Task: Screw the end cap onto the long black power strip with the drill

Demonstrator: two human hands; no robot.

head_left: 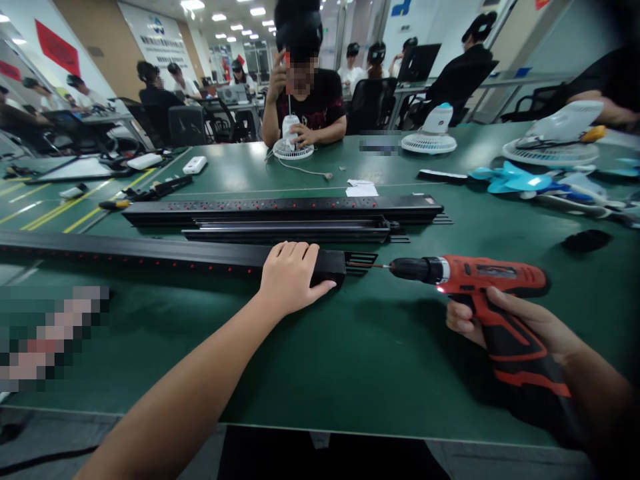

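A long black bar-shaped housing [215, 257] with red dots along its side lies across the green table. My left hand [290, 277] is wrapped over its right end, thumb toward me. Slotted metal fins [363, 260] stick out from that end. My right hand [520, 320] grips a red and black cordless drill [495, 277] by its handle. The drill's long thin bit [373, 266] points left and reaches over the fins; whether its tip touches the housing's end I cannot tell. A light glows below the chuck.
Behind lie another black housing [280, 208] with red dots and a black rail [285, 231]. Across the table a person [307, 100] holds a white fan part [293, 152]. Fan parts [430, 142] and blue blades [515, 179] lie at right. A yellow-handled screwdriver [114, 205] is at left.
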